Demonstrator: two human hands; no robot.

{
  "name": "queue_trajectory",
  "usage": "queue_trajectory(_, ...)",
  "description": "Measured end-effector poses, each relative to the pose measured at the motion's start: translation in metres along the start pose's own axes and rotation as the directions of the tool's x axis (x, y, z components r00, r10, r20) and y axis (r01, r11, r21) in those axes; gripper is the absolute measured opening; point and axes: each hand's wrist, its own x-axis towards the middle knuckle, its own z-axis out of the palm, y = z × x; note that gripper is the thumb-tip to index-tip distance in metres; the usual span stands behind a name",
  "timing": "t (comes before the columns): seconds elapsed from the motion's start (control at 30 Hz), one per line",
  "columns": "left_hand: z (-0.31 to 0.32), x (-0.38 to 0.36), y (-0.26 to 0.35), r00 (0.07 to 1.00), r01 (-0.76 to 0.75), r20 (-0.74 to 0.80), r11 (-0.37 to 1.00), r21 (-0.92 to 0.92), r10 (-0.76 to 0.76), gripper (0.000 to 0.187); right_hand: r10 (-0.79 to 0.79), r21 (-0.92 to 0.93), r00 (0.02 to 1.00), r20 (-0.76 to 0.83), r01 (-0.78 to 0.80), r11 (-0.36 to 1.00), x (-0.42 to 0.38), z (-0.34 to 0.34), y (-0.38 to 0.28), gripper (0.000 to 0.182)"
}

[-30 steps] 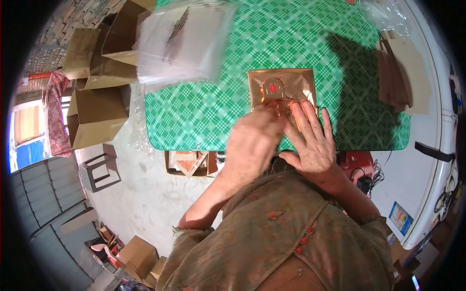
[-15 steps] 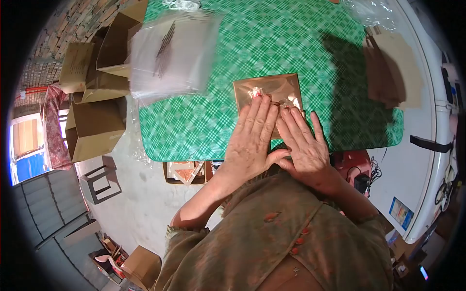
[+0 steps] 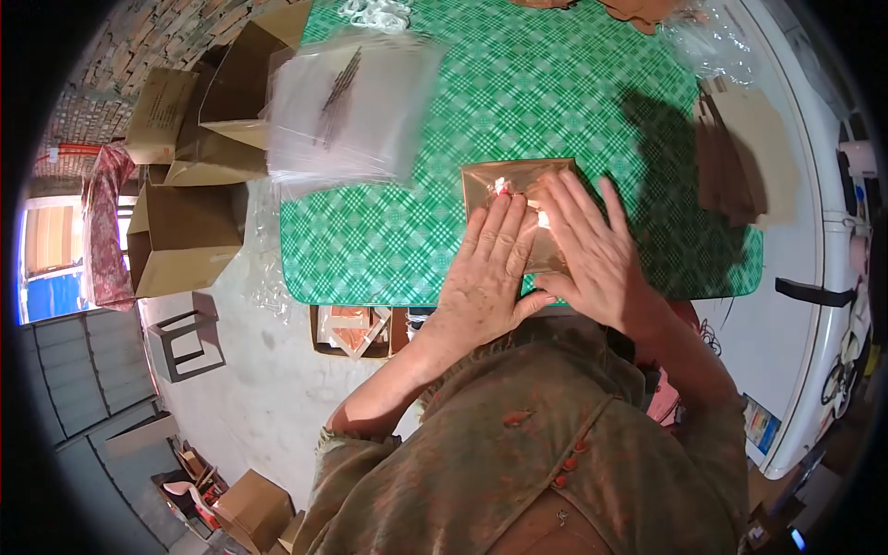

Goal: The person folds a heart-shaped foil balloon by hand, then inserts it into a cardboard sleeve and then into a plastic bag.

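Observation:
A shiny brown, film-covered square packet (image 3: 481, 183) lies flat near the front edge of the green checked table. My left hand (image 3: 486, 277) rests palm down on its left part, fingers stretched out. On its right part lies my right hand (image 3: 597, 264), also flat, with the little finger spread from the others. The thumbs come close together at the packet's near edge. Light glints off the film around the fingertips, where a small red spot shows. Both palms hide much of the packet.
A stack of clear plastic sleeves (image 3: 356, 106) lies at the table's left, beside open cardboard boxes (image 3: 194, 222). Brown and beige sheets (image 3: 749, 153) are at the right. White bands (image 3: 377, 14) and crumpled clear plastic (image 3: 708, 42) sit at the back.
My right hand has moved up and right over the packet, its fingertips now nearer the far edge. The whole view has shifted slightly, showing more of the table's back.

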Motion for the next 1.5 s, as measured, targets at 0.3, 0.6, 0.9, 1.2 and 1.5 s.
queue_trajectory(0.3,-0.001,0.000,0.000,1.000,0.019,0.003,0.999,-0.040,-0.019,0.106,-0.028,-0.046,0.995,-0.094,0.023,0.999,0.021,0.021,0.024,0.087)
queue_trajectory(0.6,0.006,-0.004,-0.001,1.000,0.003,0.020,0.998,0.056,-0.004,0.099,-0.233,0.032,0.972,0.002,0.233,0.972,0.078,0.016,0.003,0.066)
queue_trajectory(0.9,0.002,-0.003,0.000,0.986,0.028,0.160,0.997,0.069,-0.039,0.103,-0.223,-0.128,0.975,-0.003,0.221,0.967,0.103,0.029,0.013,0.060)
queue_trajectory(1.2,0.001,-0.003,0.000,1.000,-0.001,-0.028,1.000,0.002,0.001,0.109,-0.109,-0.046,0.992,-0.057,0.107,0.993,0.081,0.004,0.063,0.027)
queue_trajectory(1.5,0.003,-0.004,0.000,0.999,-0.019,-0.049,0.999,0.032,0.021,0.110,0.145,0.389,0.813,0.564,-0.417,0.821,0.117,-0.028,0.086,0.043)
